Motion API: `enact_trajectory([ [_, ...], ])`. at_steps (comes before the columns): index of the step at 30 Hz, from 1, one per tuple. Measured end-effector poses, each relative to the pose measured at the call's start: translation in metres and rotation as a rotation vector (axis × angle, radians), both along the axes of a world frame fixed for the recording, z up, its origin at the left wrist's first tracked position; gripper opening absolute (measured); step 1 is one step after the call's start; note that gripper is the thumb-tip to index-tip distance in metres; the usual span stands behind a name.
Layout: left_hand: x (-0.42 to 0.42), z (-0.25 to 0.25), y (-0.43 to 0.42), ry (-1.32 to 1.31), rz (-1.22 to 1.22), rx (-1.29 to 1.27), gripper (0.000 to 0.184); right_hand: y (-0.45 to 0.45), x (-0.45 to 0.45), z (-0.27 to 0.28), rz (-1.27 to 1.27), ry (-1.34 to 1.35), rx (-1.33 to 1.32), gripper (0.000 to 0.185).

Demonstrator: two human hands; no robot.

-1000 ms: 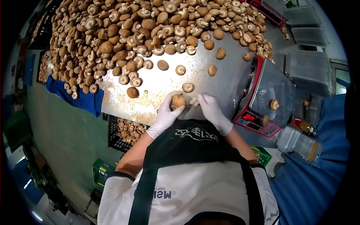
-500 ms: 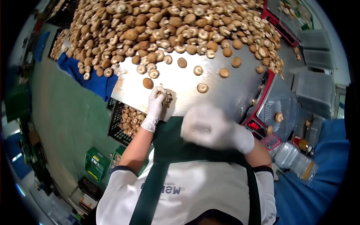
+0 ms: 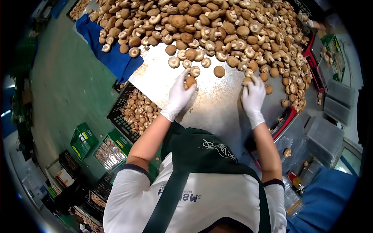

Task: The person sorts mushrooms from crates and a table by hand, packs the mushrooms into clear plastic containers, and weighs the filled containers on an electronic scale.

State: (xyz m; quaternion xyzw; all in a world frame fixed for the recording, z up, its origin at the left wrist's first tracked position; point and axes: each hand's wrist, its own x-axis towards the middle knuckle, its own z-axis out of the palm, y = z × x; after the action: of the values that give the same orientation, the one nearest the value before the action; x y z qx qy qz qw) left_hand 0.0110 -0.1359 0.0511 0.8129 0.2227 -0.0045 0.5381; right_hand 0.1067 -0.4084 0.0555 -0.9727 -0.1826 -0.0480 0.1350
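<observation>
My left hand (image 3: 180, 97), in a white glove, is closed around a brown shiitake mushroom (image 3: 190, 81) at the near side of the metal table (image 3: 217, 95). Another mushroom, stem side up (image 3: 194, 71), lies just beyond its fingertips. My gloved right hand (image 3: 253, 97) has its fingers and thumb on a second shiitake mushroom (image 3: 246, 80), partly hidden by the fingers, at the front edge of the big mushroom heap (image 3: 186, 19). A loose mushroom (image 3: 219, 71) lies between the hands.
A black crate of mushrooms (image 3: 116, 112) stands below the table's left edge, near a blue cloth (image 3: 110, 58). Red scales (image 3: 285, 120) and clear plastic boxes (image 3: 326, 134) are at the right. Another person's gloved hand (image 3: 309, 23) shows at the far right.
Both hands have reached forward onto mushrooms. My left hand was a fist near the table's front edge; my right hand was blurred before the apron. The view has shifted.
</observation>
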Motion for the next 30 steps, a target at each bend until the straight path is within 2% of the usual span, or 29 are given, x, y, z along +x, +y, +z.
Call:
enact_trajectory([
  [3,-0.006,-0.008,-0.011,-0.215,-0.101,0.013,0.067,0.024,0.039,0.027,0.041,-0.131,0.134,0.013],
  [7,-0.009,-0.006,-0.009,-0.119,0.071,0.091,0.071,0.116,0.091,0.064,0.264,-0.065,0.435,0.035],
  [9,-0.002,-0.015,0.006,-0.203,0.169,0.239,0.075,0.152,0.112,0.047,0.325,-0.175,0.273,0.049],
  [11,0.012,-0.015,0.024,-0.251,0.264,0.358,0.074,0.161,0.110,0.019,0.274,-0.143,0.061,0.056],
  [12,0.020,-0.013,0.032,-0.227,0.305,0.249,0.070,0.156,0.098,0.011,0.265,-0.143,0.051,0.056],
  [13,0.026,-0.029,0.042,-0.250,0.302,0.296,0.066,0.151,0.084,0.012,0.255,-0.147,0.039,0.055],
  [14,0.032,-0.024,0.044,-0.221,0.239,0.236,0.064,0.145,0.075,0.011,0.249,-0.186,0.108,0.051],
  [15,0.034,-0.019,0.043,-0.186,0.170,0.173,0.063,0.136,0.063,0.012,0.225,-0.144,0.136,0.046],
  [16,0.037,-0.028,0.036,-0.206,0.133,0.273,0.061,0.125,0.053,0.009,0.200,-0.078,0.150,0.045],
  [17,0.037,-0.012,0.024,-0.140,0.114,0.146,0.062,0.113,0.044,0.003,0.177,-0.018,0.166,0.044],
  [19,0.030,-0.008,0.004,-0.121,0.031,0.099,0.062,0.086,0.025,-0.002,0.120,-0.149,0.208,0.036],
  [22,0.010,-0.018,-0.017,-0.171,-0.080,0.116,0.064,0.037,0.007,-0.006,0.180,-0.144,0.113,0.031],
  [25,-0.009,-0.019,-0.022,-0.252,-0.008,0.107,0.066,0.026,-0.011,0.014,0.062,-0.087,0.054,0.030],
  [27,-0.019,-0.030,-0.010,-0.299,0.097,0.122,0.067,0.042,0.001,0.036,0.141,-0.181,0.169,0.030],
  [29,-0.024,-0.023,0.010,-0.319,0.189,0.136,0.063,0.080,0.024,0.049,0.253,-0.050,0.353,0.027],
  [30,-0.026,-0.027,0.019,-0.339,0.214,0.208,0.062,0.105,0.039,0.046,0.340,-0.139,0.344,0.025],
])
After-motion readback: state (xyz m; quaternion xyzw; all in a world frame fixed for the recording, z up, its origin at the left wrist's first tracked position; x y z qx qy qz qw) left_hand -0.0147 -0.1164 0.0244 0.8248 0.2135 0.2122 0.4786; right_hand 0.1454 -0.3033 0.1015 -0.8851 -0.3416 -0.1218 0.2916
